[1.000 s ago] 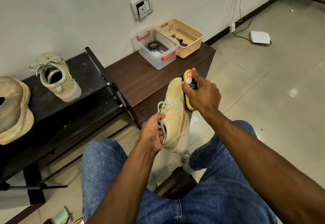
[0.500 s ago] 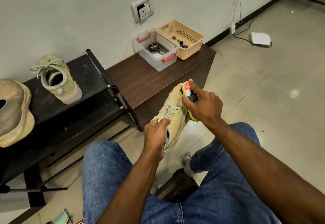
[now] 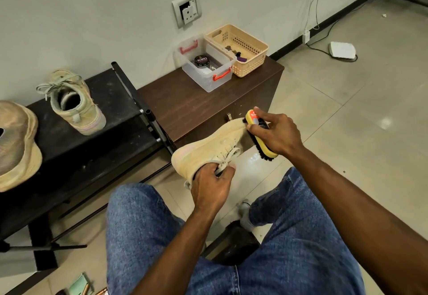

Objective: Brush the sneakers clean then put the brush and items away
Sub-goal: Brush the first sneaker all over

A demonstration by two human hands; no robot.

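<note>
My left hand (image 3: 212,184) grips a beige sneaker (image 3: 208,150) at its opening, by the laces, and holds it above the floor with the toe pointing up and right. My right hand (image 3: 275,133) holds a yellow shoe brush (image 3: 260,139) with dark bristles. The bristles touch the sneaker's toe end. The second beige sneaker (image 3: 74,102) stands upright on the black shoe rack (image 3: 97,146) at the left.
On the brown cabinet (image 3: 192,102) stand a clear plastic box (image 3: 206,67) with a polish tin (image 3: 201,61) and a beige basket (image 3: 238,48). A tan hat (image 3: 16,144) lies at the rack's left. A white device (image 3: 342,49) and cables lie on the tiled floor.
The left hand has turned the sneaker from nearly upright to lying on its side, toe to the upper right. The right hand and brush moved to the toe end.
</note>
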